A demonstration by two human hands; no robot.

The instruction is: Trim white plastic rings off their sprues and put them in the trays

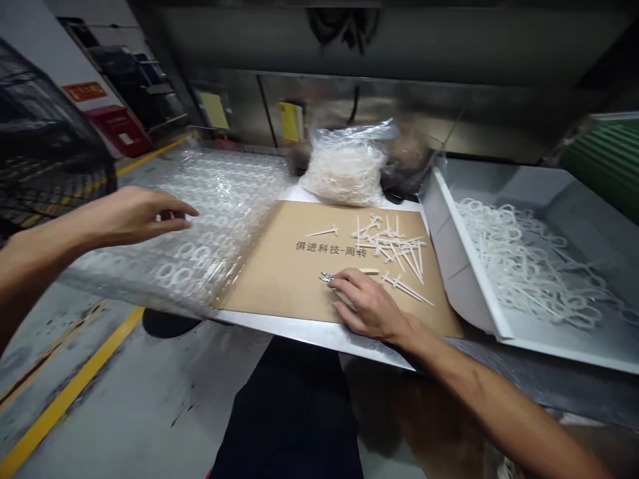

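Note:
My left hand (144, 216) hovers over a clear plastic sheet or bag (239, 246) in which rows of white ring-shaped parts (192, 253) lie. Its thumb and fingers are apart, and nothing shows between them. On the cardboard (279, 286), my right hand (367, 303) is wrapped round small nippers (327, 277), whose metal jaws stick out to the left; the handles are mostly hidden by the hand. Just beyond this hand, thin white plastic sprue pieces (389, 243) lie in a loose pile, with a few separate ones nearby.
A grey bin (464, 246) on the right holds many white ringed parts (524, 266). Behind the cardboard stands a clear bag (344, 173) full of white parts. A black fan guard (44, 140) is at the left, and a machine panel (239, 100) closes off the back.

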